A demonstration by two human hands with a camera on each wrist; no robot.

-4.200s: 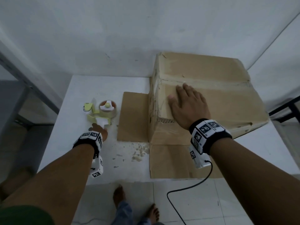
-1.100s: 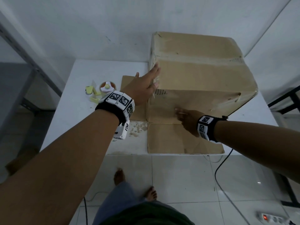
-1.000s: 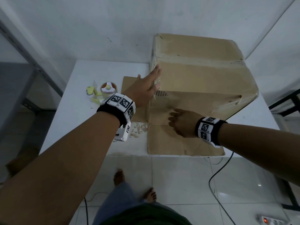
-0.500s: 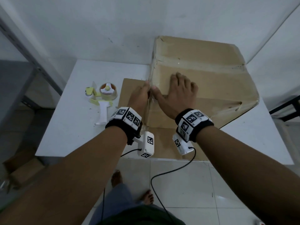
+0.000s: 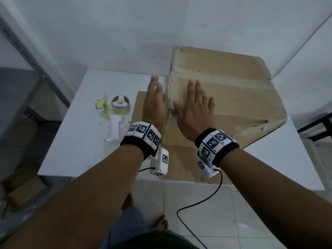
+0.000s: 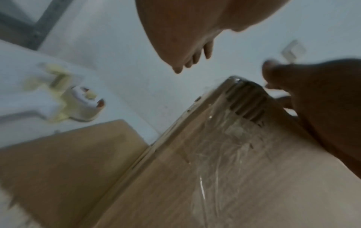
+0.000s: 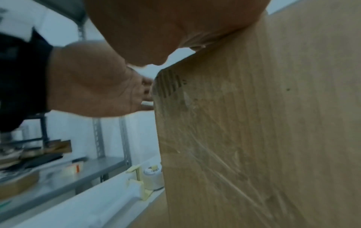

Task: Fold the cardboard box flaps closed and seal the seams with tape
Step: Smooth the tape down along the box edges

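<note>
The cardboard box (image 5: 233, 97) stands on the white table (image 5: 86, 141), with clear tape along its top seam and over its near left corner (image 6: 224, 138). My right hand (image 5: 195, 105) lies flat on the box top near that corner, fingers straight and spread. My left hand (image 5: 154, 99) is held edge-up with straight fingers against the box's left side, at the top edge. The left hand (image 7: 93, 84) also shows beside the corner in the right wrist view. Two flaps lie flat on the table, one at the left (image 5: 139, 106) and one in front (image 5: 181, 164).
A yellow and white tape dispenser (image 5: 115, 112) with a roll of clear tape lies on the table left of the box. A metal shelf rack (image 7: 58, 169) stands further left. A white wall runs behind the box, and my feet and a cable are on the tiled floor below.
My right hand rose from the box's front face to its top. My left hand moved from the near left corner farther back along the left side, fingers now stretched out.
</note>
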